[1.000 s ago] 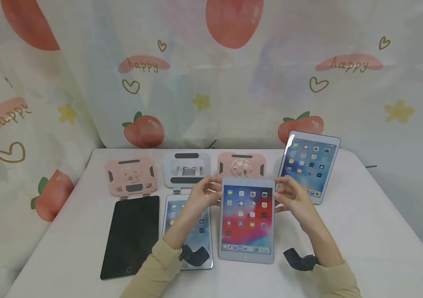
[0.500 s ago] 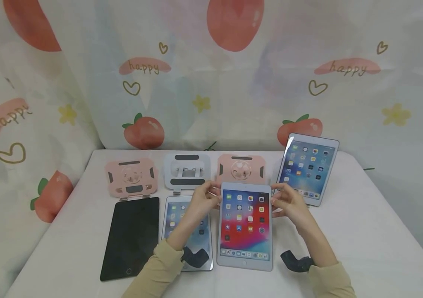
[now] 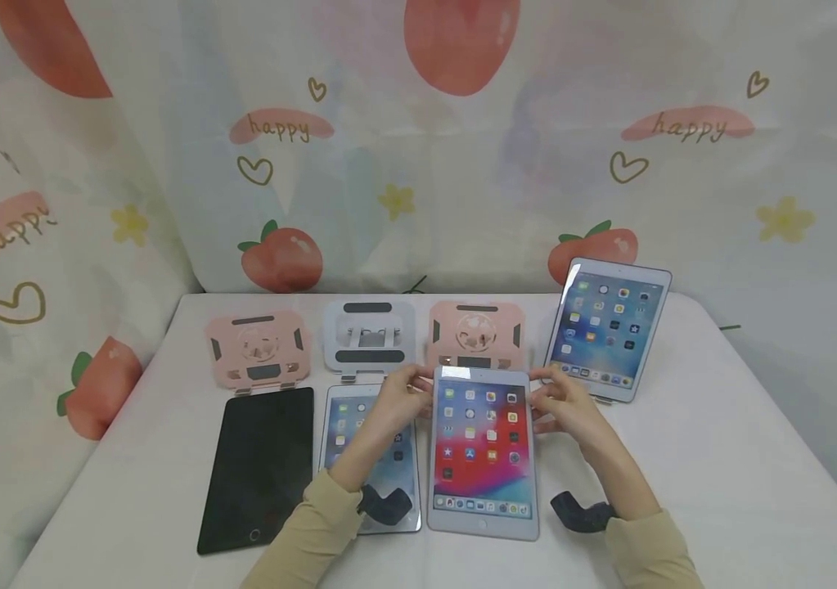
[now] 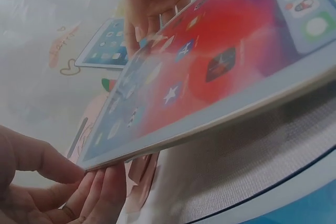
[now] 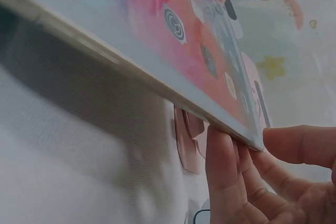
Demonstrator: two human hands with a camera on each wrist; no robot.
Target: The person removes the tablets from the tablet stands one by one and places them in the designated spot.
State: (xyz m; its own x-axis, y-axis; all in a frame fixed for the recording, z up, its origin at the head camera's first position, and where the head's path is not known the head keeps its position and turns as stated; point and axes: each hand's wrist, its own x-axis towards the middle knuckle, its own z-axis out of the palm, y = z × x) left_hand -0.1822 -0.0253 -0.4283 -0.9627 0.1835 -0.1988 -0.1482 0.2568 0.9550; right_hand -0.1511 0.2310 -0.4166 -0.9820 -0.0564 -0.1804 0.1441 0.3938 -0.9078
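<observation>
A white tablet (image 3: 483, 458) with a lit red and blue screen is held between both hands at its upper corners. My left hand (image 3: 398, 402) pinches the left corner; in the left wrist view its thumb (image 4: 50, 162) meets the edge and the fingers lie beneath. Across from it, my right hand (image 3: 571, 411) grips the other corner, with fingers (image 5: 223, 166) under it. The tablet's upper end is raised off the cloth in both wrist views. Right behind stands a pink tablet stand (image 3: 475, 331), its lower part hidden by the tablet.
A black tablet (image 3: 259, 470) lies before another pink stand (image 3: 259, 348) at left. Beside it, a white tablet (image 3: 344, 409) lies under the left forearm, below a white stand (image 3: 370, 335). At back right another tablet (image 3: 609, 327) is propped upright. White cloth covers the table (image 3: 742, 474).
The tablet and both hands have shifted slightly toward the person and a little left, showing more of the pink stand behind. Both hands keep their hold on the corners.
</observation>
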